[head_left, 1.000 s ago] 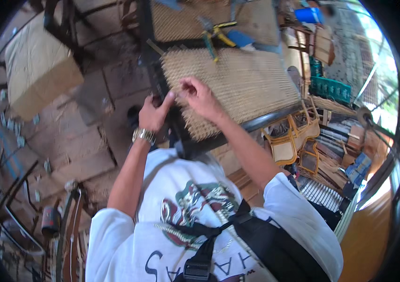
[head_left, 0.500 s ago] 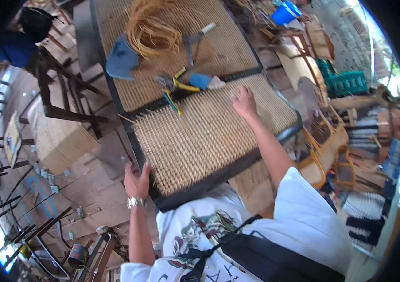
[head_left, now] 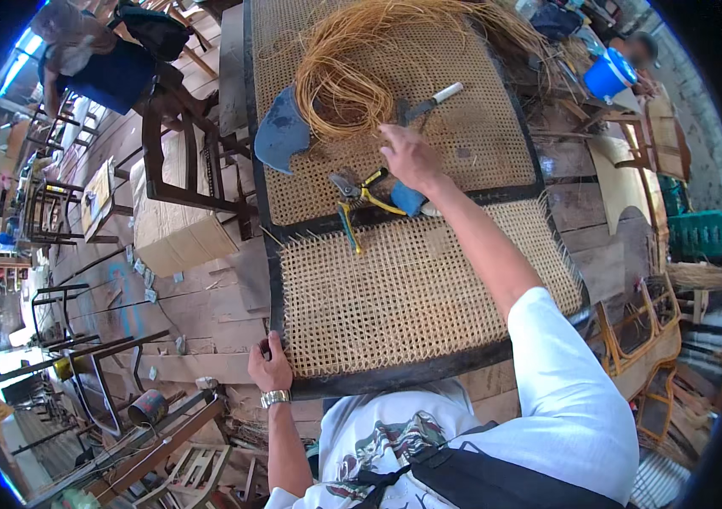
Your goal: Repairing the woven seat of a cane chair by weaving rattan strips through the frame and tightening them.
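A dark-framed panel of woven cane (head_left: 429, 293) lies before me, with a crossbar between its two sections. My left hand (head_left: 271, 365), wearing a metal watch, rests against the near left corner of the frame, thumb and fingers apart. Over the far section reaches my right hand (head_left: 412, 159), fingers extended and holding nothing visible. Its fingertips are beside a coil of orange-brown cane strands (head_left: 335, 93) and a white-handled tool (head_left: 446, 93). Yellow-handled pruning shears (head_left: 369, 197), a yellow-and-teal tool (head_left: 349, 227) and a blue object (head_left: 407, 198) lie along the crossbar. A blue-grey curved piece (head_left: 282, 134) sits left of the coil.
A dark wooden chair frame (head_left: 183, 199) and a cardboard box (head_left: 178, 229) stand left of the panel. Another person (head_left: 94, 68) is at the far left. To the right are a blue bucket (head_left: 609, 75), a green crate (head_left: 700, 235) and light wooden chair frames (head_left: 645, 339).
My right hand has moved away from me, from the near cane section to beside the coil. The left hand stays at the frame's corner, its fingers less spread. The view has shifted.
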Demonstrator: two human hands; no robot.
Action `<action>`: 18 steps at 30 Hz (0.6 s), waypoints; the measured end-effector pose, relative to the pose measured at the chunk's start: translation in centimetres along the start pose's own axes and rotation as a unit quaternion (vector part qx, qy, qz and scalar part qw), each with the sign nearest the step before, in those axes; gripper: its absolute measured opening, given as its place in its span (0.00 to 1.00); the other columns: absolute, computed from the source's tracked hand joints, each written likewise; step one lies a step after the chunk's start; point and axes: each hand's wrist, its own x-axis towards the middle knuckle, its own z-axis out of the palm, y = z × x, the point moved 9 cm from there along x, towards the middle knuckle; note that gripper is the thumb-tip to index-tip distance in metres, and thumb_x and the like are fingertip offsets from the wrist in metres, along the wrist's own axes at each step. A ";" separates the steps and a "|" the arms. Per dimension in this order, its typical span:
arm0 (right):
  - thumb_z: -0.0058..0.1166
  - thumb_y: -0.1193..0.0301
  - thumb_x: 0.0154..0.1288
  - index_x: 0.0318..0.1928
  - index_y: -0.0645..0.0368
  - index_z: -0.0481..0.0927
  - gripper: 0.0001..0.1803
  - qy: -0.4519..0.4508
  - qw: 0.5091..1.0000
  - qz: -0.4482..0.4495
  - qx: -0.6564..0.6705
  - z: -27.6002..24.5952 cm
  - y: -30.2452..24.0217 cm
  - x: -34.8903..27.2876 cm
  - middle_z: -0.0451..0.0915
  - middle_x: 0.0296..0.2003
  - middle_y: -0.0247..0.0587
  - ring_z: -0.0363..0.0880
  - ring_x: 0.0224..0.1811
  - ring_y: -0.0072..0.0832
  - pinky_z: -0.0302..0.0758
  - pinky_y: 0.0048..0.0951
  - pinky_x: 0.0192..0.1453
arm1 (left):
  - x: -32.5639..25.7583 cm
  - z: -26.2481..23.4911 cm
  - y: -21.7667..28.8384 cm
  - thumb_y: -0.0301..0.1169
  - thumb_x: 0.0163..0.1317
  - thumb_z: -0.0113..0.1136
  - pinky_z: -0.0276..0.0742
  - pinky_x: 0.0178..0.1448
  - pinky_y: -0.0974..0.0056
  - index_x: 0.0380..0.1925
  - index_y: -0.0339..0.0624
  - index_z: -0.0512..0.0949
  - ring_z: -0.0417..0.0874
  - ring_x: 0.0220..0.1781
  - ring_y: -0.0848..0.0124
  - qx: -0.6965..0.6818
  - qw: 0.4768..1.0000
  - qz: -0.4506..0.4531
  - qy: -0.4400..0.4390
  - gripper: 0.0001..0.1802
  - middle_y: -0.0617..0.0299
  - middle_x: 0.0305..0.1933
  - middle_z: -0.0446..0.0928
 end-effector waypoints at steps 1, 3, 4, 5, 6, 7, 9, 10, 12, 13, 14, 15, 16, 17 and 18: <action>0.61 0.65 0.66 0.63 0.59 0.73 0.27 -0.012 0.999 -0.042 0.000 1.0 -1.5 1.3 0.80 0.56 0.50 0.76 0.60 0.48 0.74 0.45 0.65 | -0.1 -0.3 0.1 0.50 0.67 0.63 0.78 0.44 0.53 0.35 0.34 0.83 0.84 0.35 0.52 -0.006 1.000 0.000 0.010 0.25 0.48 0.32 0.83; 0.61 0.65 0.66 0.64 0.59 0.71 0.29 -0.014 0.997 -0.069 -0.016 3.4 -1.3 3.4 0.79 0.57 0.50 0.74 0.63 0.47 0.72 0.46 0.66 | -0.2 0.0 0.6 0.49 0.67 0.64 0.78 0.44 0.54 0.34 0.34 0.82 0.84 0.35 0.54 -0.013 1.000 0.002 0.017 0.24 0.48 0.32 0.83; 0.61 0.64 0.66 0.66 0.58 0.70 0.30 -0.017 0.995 -0.097 -0.029 4.4 -2.3 4.2 0.78 0.59 0.49 0.72 0.65 0.46 0.71 0.47 0.68 | -0.3 -0.2 0.5 0.49 0.67 0.64 0.78 0.44 0.53 0.36 0.35 0.83 0.84 0.36 0.54 -0.012 1.000 -0.003 0.017 0.24 0.49 0.33 0.84; 0.61 0.62 0.66 0.66 0.56 0.71 0.30 -0.064 0.995 -0.064 -0.049 5.8 -1.9 5.2 0.76 0.62 0.48 0.69 0.67 0.46 0.69 0.49 0.69 | -0.3 -0.2 0.5 0.49 0.67 0.64 0.78 0.45 0.53 0.38 0.35 0.84 0.85 0.37 0.54 -0.012 1.000 -0.008 0.017 0.24 0.49 0.35 0.85; 0.61 0.62 0.66 0.66 0.56 0.71 0.30 -0.067 0.994 -0.067 -0.047 6.2 -2.2 6.1 0.76 0.62 0.48 0.69 0.67 0.46 0.69 0.49 0.69 | -0.1 0.0 0.3 0.49 0.67 0.64 0.78 0.45 0.53 0.38 0.35 0.84 0.85 0.37 0.54 -0.012 1.000 -0.012 0.019 0.24 0.49 0.35 0.85; 0.60 0.61 0.67 0.66 0.55 0.71 0.30 -0.132 0.981 -0.059 -0.132 7.9 -2.0 6.6 0.74 0.64 0.48 0.67 0.68 0.46 0.68 0.48 0.70 | -0.1 -0.3 0.0 0.49 0.67 0.64 0.77 0.44 0.54 0.38 0.35 0.84 0.85 0.37 0.56 -0.007 0.999 -0.011 0.036 0.23 0.50 0.34 0.85; 0.60 0.57 0.67 0.63 0.55 0.76 0.28 -0.210 0.952 -0.041 -0.219 9.7 -0.2 7.9 0.76 0.64 0.48 0.71 0.67 0.45 0.70 0.47 0.68 | -0.2 -0.3 -0.8 0.47 0.66 0.65 0.76 0.39 0.58 0.38 0.35 0.84 0.82 0.33 0.62 -0.008 0.998 -0.001 0.064 0.22 0.53 0.34 0.84; 0.60 0.57 0.67 0.63 0.55 0.76 0.28 -0.214 0.950 -0.041 -0.223 9.9 0.3 8.2 0.76 0.64 0.48 0.71 0.67 0.45 0.70 0.47 0.68 | -0.3 -0.1 -0.3 0.47 0.66 0.65 0.76 0.39 0.58 0.38 0.35 0.84 0.82 0.33 0.62 -0.010 0.998 -0.004 0.060 0.22 0.53 0.34 0.84; 0.60 0.57 0.68 0.59 0.57 0.80 0.24 -0.144 0.987 0.071 0.026 8.0 2.3 9.0 0.80 0.58 0.50 0.77 0.61 0.46 0.72 0.46 0.64 | -0.8 -1.9 2.5 0.42 0.66 0.68 0.71 0.34 0.60 0.36 0.39 0.82 0.76 0.28 0.64 0.012 0.994 0.004 0.111 0.16 0.58 0.34 0.80; 0.60 0.59 0.69 0.57 0.58 0.81 0.22 -0.127 0.978 0.081 0.143 7.1 1.5 9.1 0.85 0.51 0.48 0.82 0.54 0.41 0.74 0.43 0.61 | -0.9 -3.0 3.9 0.39 0.65 0.69 0.69 0.32 0.64 0.37 0.39 0.82 0.72 0.27 0.69 0.000 0.991 0.014 0.135 0.14 0.61 0.34 0.79; 0.60 0.59 0.69 0.57 0.58 0.81 0.22 -0.126 0.979 0.082 0.135 6.8 2.2 8.7 0.85 0.51 0.48 0.82 0.54 0.41 0.74 0.43 0.61 | -1.0 -3.0 4.6 0.38 0.65 0.69 0.68 0.30 0.65 0.37 0.40 0.83 0.71 0.25 0.71 -0.050 0.989 -0.001 0.136 0.13 0.62 0.32 0.78; 0.61 0.61 0.69 0.57 0.57 0.81 0.21 -0.133 0.953 0.070 0.264 6.7 2.3 8.3 0.86 0.49 0.44 0.82 0.53 0.37 0.75 0.40 0.61 | -0.7 -2.0 5.5 0.37 0.65 0.69 0.66 0.29 0.67 0.38 0.39 0.82 0.69 0.25 0.74 -0.070 0.991 -0.012 0.111 0.12 0.63 0.32 0.77; 0.61 0.63 0.69 0.57 0.56 0.82 0.20 -0.141 0.908 0.055 0.391 6.6 1.9 7.7 0.87 0.47 0.40 0.82 0.52 0.33 0.75 0.37 0.61 | -0.3 -1.3 6.2 0.37 0.66 0.69 0.65 0.27 0.68 0.38 0.39 0.82 0.68 0.24 0.76 -0.087 0.992 -0.026 0.089 0.12 0.65 0.31 0.77; 0.62 0.67 0.69 0.56 0.56 0.83 0.17 -0.134 0.920 0.061 0.363 5.2 1.2 6.9 0.87 0.43 0.34 0.81 0.49 0.25 0.75 0.32 0.58 | 0.2 -0.7 7.5 0.37 0.66 0.69 0.65 0.27 0.68 0.38 0.39 0.82 0.68 0.24 0.76 -0.088 0.992 -0.027 0.088 0.12 0.65 0.31 0.77; 0.62 0.67 0.69 0.56 0.56 0.83 0.17 -0.134 0.920 0.062 0.362 4.9 1.1 6.3 0.87 0.43 0.34 0.81 0.49 0.25 0.75 0.32 0.58 | 1.0 1.1 9.8 0.36 0.66 0.68 0.64 0.27 0.70 0.38 0.38 0.82 0.67 0.24 0.79 -0.154 0.987 0.001 0.047 0.12 0.66 0.30 0.77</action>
